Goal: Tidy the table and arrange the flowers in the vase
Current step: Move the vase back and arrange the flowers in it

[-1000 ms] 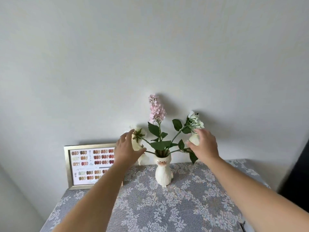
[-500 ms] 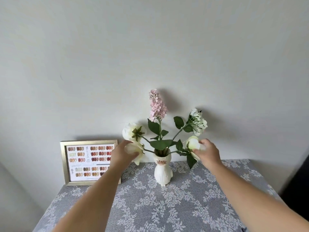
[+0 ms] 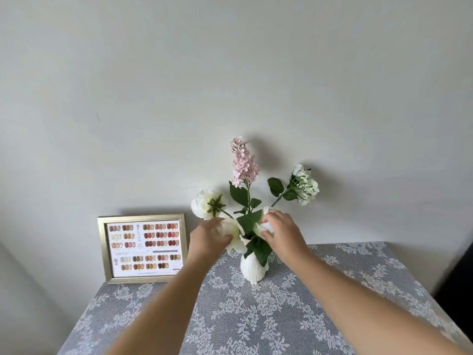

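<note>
At the back of the lace-covered table (image 3: 281,316), near the wall, I have the white vase (image 3: 253,269) standing upright with the stems in it, a gold picture frame (image 3: 143,248) of colour swatches leaning well to its left. Largest flowers first: pink flower spike (image 3: 243,162) straight up the middle, white-green cluster flower (image 3: 305,184) out to the upper right, big white bloom (image 3: 208,204) upper left. Both low white blooms are in my hands. My left hand (image 3: 208,238) is curled round the left low bloom (image 3: 234,234), fingers partly closed on its petals. My right hand (image 3: 281,233) is pinched on the right low bloom (image 3: 265,224), just above the vase mouth. Whether either grip is firm or just cupping, I cannot tell. Step in hand looks like pulling the two low blooms in toward the centre. To do it well I'd bend at the stems, not crush petals, and move both sides evenly. Risk I see: vase is narrow, a sideways tug could tip it, so keep forces balanced and light.
</note>
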Tool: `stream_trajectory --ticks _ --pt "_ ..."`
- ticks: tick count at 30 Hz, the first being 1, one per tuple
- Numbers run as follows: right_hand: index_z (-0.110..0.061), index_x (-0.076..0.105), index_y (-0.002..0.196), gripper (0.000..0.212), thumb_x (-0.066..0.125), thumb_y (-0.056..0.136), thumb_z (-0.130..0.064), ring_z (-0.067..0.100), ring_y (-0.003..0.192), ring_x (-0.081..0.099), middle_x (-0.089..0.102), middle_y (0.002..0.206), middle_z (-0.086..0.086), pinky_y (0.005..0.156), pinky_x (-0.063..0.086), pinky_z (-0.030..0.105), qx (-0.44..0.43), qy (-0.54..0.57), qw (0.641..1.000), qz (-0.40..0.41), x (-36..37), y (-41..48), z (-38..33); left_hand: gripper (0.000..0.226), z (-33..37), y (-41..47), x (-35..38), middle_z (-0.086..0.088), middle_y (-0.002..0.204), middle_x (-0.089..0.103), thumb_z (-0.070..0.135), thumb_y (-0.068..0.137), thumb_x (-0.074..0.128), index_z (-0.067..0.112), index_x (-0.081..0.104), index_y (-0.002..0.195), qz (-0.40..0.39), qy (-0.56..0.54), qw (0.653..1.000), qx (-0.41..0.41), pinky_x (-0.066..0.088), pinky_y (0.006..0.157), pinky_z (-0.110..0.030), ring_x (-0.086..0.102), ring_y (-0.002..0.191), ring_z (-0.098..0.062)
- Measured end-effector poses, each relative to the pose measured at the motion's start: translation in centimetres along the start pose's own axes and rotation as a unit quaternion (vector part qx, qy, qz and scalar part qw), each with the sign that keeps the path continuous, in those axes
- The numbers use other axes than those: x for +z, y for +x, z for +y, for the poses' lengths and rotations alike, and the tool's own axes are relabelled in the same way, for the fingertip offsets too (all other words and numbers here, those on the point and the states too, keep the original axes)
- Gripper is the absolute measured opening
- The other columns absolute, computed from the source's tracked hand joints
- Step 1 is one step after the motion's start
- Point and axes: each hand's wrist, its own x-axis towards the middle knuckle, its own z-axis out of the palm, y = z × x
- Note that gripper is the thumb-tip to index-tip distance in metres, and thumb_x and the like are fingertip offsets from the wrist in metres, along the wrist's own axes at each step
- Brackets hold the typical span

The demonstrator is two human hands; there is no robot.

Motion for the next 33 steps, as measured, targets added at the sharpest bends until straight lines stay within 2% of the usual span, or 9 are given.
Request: stream_trajectory --ticks 3,5,8,11,13,19,25,30,33 --pt "-0.013 0.058 0.108 0.026 0.063 0.083 -0.015 0.018 0.108 0.049 0.056 0.122 0.002 0.092 0.045 0.030 -0.017 -0.015 1.000 -0.007 0.4 0.3 -0.2 0.052 -0.1 -0.4 0.4 -0.005 0.119 0.063 0.024 0.074 0.074 0.021 0.059 0.124 0.002 -0.017 1.000 -0.004 0.050 0.087 -0.024 0.054 0.091 -0.011" --pt "-0.014 0.058 0.108 0.026 0.063 0.083 -0.015 0.019 0.109 0.048 0.056 0.123 0.001 0.090 0.045 0.030 -0.025 -0.024 0.999 -0.014 0.6 0.5 -0.1 0.052 -0.1 -0.7 0.8 -0.004 0.120 0.063 0.025 0.074 0.075 0.020 0.060 0.123 0.005 -0.016 1.000 -0.001 0.047 0.092 -0.026 0.053 0.094 -0.010" --pt "-0.014 0.059 0.107 0.026 0.065 0.081 -0.016 0.019 0.107 0.049 0.057 0.123 0.000 0.086 0.045 0.029 -0.010 -0.015 1.000 -0.009 0.8 0.3 0.4 0.051 -0.1 -1.0 1.1 -0.001 0.119 0.063 0.027 0.073 0.076 0.021 0.061 0.121 0.003 -0.025 1.000 0.006 0.044 0.089 -0.022 0.051 0.094 -0.008" --pt "-0.016 0.059 0.106 0.027 0.067 0.080 -0.016 0.015 0.098 0.050 0.060 0.112 -0.001 0.078 0.041 0.023 0.012 0.012 1.000 0.003 0.7 -0.1 1.0 0.042 0.0 -1.8 1.4 0.004 0.112 0.064 0.028 0.072 0.076 0.027 0.063 0.112 0.007 -0.027 0.999 0.031 0.045 0.083 -0.020 0.057 0.095 -0.010" --pt "-0.016 0.059 0.104 0.026 0.067 0.079 -0.014 0.016 0.093 0.050 0.060 0.108 0.000 0.075 0.039 0.023 0.032 0.034 0.999 0.009 0.7 -0.3 1.4 0.040 -0.2 -2.6 1.8 0.007 0.109 0.062 0.028 0.072 0.075 0.029 0.062 0.109 0.009 -0.019 0.999 0.050 0.043 0.080 -0.019 0.058 0.096 -0.011" --pt "-0.015 0.061 0.099 0.024 0.068 0.077 -0.010 0.018 0.096 0.053 0.061 0.109 0.001 0.081 0.045 0.026 0.017 0.059 0.998 0.014 0.9 -0.2 1.3 0.043 0.3 -3.0 2.5 0.007 0.107 0.060 0.028 0.071 0.077 0.027 0.063 0.112 0.008 -0.018 0.998 0.068 0.044 0.078 -0.020 0.057 0.092 -0.010" --pt "-0.010 0.062 0.107 0.029 0.067 0.078 -0.009 0.021 0.099 0.054 0.063 0.110 0.005 0.084 0.048 0.033 0.012 0.048 0.999 0.002 0.7 -0.4 1.1 0.031 2.4 -1.2 2.7 0.000 0.101 0.064 0.023 0.074 0.072 0.020 0.068 0.105 -0.006 0.056 0.996 0.064 0.046 0.070 -0.024 0.062 0.084 -0.019" --pt "-0.012 0.062 0.108 0.030 0.067 0.079 -0.011 0.018 0.098 0.054 0.063 0.108 0.004 0.080 0.044 0.024 0.010 0.055 0.998 -0.013 0.7 -0.9 1.7 0.037 1.8 -1.3 3.2 0.001 0.103 0.061 0.029 0.072 0.073 0.022 0.066 0.108 -0.018 0.065 0.996 0.053 0.054 0.076 -0.032 0.063 0.088 -0.021" --pt "-0.020 0.061 0.109 0.031 0.067 0.079 -0.026 0.016 0.100 0.054 0.061 0.108 -0.003 0.081 0.045 0.025 0.001 0.055 0.998 -0.021 0.2 -0.6 2.0 0.053 1.0 -1.1 2.6 0.007 0.113 0.058 0.045 0.069 0.074 0.030 0.059 0.119 -0.027 0.074 0.995 0.063 0.052 0.084 -0.031 0.061 0.097 -0.017"
